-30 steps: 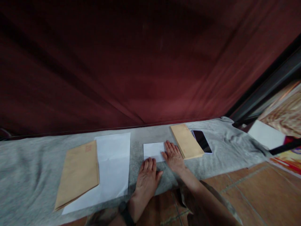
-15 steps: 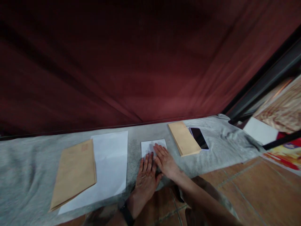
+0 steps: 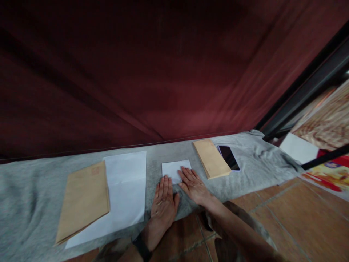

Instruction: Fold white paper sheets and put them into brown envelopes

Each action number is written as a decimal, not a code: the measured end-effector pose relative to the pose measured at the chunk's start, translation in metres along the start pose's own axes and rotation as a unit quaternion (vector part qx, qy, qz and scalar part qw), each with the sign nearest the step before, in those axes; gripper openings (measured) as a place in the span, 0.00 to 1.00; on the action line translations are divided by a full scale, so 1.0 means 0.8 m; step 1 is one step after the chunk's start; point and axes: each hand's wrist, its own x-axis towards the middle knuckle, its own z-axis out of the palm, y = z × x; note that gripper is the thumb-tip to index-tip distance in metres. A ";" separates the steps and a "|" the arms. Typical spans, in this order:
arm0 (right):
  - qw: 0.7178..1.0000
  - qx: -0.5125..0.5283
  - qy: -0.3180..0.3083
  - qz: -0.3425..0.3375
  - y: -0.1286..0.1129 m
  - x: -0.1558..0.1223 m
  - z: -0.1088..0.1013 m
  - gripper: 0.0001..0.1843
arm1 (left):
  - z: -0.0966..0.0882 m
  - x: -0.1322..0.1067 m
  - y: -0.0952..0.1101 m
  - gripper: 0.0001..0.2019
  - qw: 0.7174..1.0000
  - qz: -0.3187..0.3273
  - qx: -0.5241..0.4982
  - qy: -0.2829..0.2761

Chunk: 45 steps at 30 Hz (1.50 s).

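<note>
A small folded white paper (image 3: 172, 169) lies flat on the grey cloth (image 3: 155, 160) in front of me. My left hand (image 3: 164, 203) is flat, its fingertips resting on the paper's near left edge; a dark watch band circles that wrist. Across the paper's right side lie the outstretched fingers of my right hand (image 3: 192, 185). Neither hand grips anything. The fingers cover parts of the paper's near and right edges.
Brown envelopes (image 3: 84, 200) overlap larger white sheets (image 3: 128, 193) on the left. To the right lie a stack of narrower brown envelopes (image 3: 214, 160) and a phone (image 3: 229, 158). A dark red curtain (image 3: 169, 91) hangs behind; floor tiles (image 3: 308, 214) show at lower right.
My left hand has slid left and toward me, away from my right hand, uncovering more of the paper. My right hand has shifted slightly right. The view has moved a little.
</note>
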 end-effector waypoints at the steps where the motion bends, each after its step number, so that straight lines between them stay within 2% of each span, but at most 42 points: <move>1: 1.000 -0.006 0.002 0.011 0.002 0.000 -0.001 0.29 | -0.001 0.000 -0.001 0.32 1.000 -0.007 0.001 0.000; 7: 0.997 -0.039 0.006 0.061 0.012 0.004 -0.004 0.28 | -0.016 0.009 -0.006 0.32 1.000 -0.017 0.016 -0.001; 12: 0.996 -0.052 0.004 0.068 0.013 0.006 0.000 0.28 | -0.025 0.039 -0.016 0.31 1.000 -0.011 0.012 -0.019; 19: 0.995 -0.063 -0.029 0.072 0.012 0.010 -0.002 0.28 | -0.001 0.064 -0.004 0.28 1.000 0.020 -0.021 -0.008; 24: 0.994 -0.058 -0.033 0.081 0.015 0.014 -0.001 0.28 | 0.015 0.071 0.005 0.28 1.000 -0.012 -0.012 -0.018; 30: 0.994 -0.059 -0.017 0.096 0.021 0.019 0.002 0.28 | 0.015 0.075 0.001 0.31 0.998 -0.056 -0.014 -0.012; 37: 0.992 -0.055 0.009 0.110 0.027 0.021 0.002 0.29 | 0.018 0.073 0.000 0.32 0.997 -0.076 -0.027 0.006; 41: 0.996 -0.032 0.016 0.087 0.013 0.028 -0.001 0.28 | 0.016 0.074 0.001 0.32 0.997 -0.080 -0.019 -0.010; 45: 0.999 -0.003 -0.007 0.041 -0.007 0.035 0.000 0.27 | 0.016 0.074 0.000 0.29 0.997 -0.076 -0.012 -0.015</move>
